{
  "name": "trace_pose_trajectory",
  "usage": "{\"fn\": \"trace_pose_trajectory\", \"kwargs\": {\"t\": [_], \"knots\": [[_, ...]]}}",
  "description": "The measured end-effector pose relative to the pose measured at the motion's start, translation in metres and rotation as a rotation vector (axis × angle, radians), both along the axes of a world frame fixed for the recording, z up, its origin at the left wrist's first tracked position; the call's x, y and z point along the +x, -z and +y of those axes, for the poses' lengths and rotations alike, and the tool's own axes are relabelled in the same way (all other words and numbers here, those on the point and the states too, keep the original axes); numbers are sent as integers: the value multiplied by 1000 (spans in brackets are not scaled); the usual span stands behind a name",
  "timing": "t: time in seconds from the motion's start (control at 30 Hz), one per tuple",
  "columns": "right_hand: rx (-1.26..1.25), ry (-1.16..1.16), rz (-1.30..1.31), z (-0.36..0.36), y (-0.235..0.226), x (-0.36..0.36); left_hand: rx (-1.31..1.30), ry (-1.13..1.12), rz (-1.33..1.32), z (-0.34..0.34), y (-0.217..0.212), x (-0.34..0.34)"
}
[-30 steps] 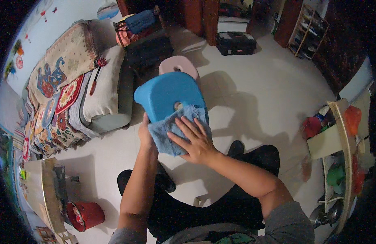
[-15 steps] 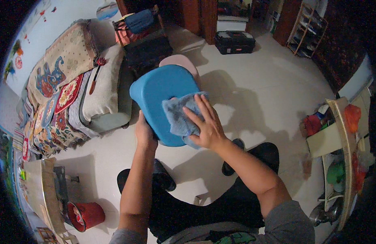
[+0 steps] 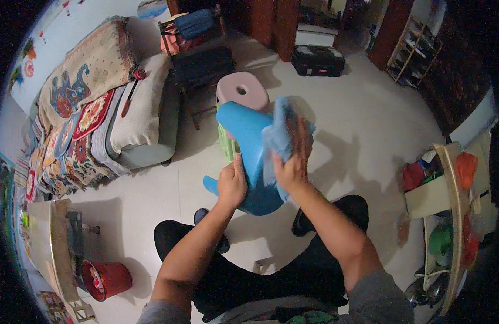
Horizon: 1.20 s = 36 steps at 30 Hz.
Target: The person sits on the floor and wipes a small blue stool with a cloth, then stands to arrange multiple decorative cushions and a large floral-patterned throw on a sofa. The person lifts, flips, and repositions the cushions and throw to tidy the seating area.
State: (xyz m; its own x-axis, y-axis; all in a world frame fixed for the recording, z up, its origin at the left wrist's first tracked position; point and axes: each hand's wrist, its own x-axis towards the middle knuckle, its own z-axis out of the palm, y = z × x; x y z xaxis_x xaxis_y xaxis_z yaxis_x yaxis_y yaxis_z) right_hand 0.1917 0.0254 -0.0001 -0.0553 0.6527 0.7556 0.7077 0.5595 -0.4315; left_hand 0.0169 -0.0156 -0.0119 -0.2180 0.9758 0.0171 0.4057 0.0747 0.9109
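A blue plastic stool [image 3: 248, 132] is held tipped on its side above the floor, in front of my knees. My left hand [image 3: 232, 182] grips it on the left, the thumb pointing up along it and the other fingers partly hidden. On the stool's right side, my right hand [image 3: 295, 162] holds a fuzzy grey-blue cloth [image 3: 279, 132] against the seat; its fingers are blurred by motion. Just beyond stands a pink-topped stool [image 3: 230, 89] with a hole in its seat. Part of a light green stool [image 3: 226, 143] shows behind the blue one.
A sofa [image 3: 147, 127] draped with patterned covers is at the left. Near the lower left stands a red bucket [image 3: 117, 281] beside a table [image 3: 47, 243]. A black case [image 3: 318, 59] lies on the floor ahead. At the right is a cluttered shelf unit [image 3: 454, 183].
The blue stool has turned from seat-up onto its side. My left hand has moved right along with it, and my right hand has shifted right with the cloth. More of the pink stool shows.
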Motion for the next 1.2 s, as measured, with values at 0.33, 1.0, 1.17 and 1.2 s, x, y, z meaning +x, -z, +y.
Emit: {"fn": "trace_pose_trajectory", "kwargs": {"t": [0.33,1.0,1.17,1.2], "knots": [[-216,-142,-281,-27,-36,-14,304,170,668,-7,-24,-4],[-538,-299,431,22,-18,35,513,290,751,-7,-34,-10],[-343,-320,44,-6,-21,9,441,56,768,2,-35,-29],[-324,-321,-23,-9,-23,6,416,15,767,4,-36,-32]]}}
